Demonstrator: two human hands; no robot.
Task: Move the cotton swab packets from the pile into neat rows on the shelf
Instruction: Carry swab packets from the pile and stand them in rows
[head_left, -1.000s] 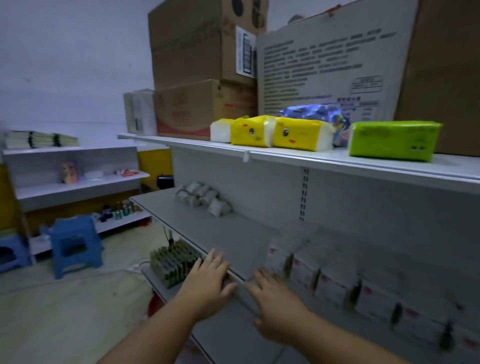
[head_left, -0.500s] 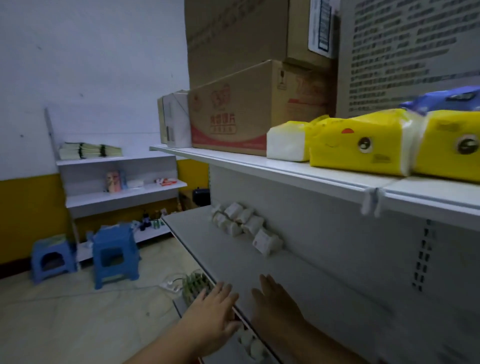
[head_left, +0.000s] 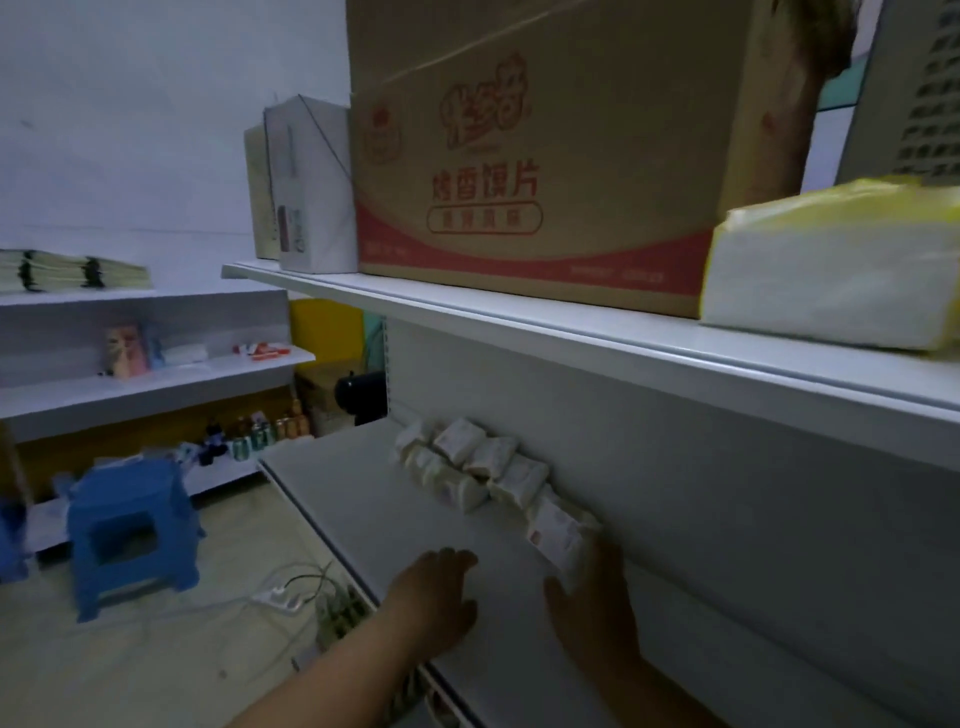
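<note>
A brown cardboard box with a red band and red Chinese lettering (head_left: 535, 156) fills the 12 o'clock area, standing on the white upper shelf board (head_left: 519, 322). Touching its left side is a white-wrapped carton (head_left: 311, 187). At 3 o'clock on the same board lies a yellow-and-white plastic-wrapped tissue pack (head_left: 831, 270). At 9 o'clock a white wall rack (head_left: 156, 376) carries a stack of pale green booklets (head_left: 72, 270) on top and a pink packet (head_left: 127, 351) one level down; bottles and cans (head_left: 260, 431) stand on its lowest board. A blue plastic stool (head_left: 130, 525) stands on the floor at 8 o'clock, with a white power strip (head_left: 278, 597) near 7 o'clock.
</note>
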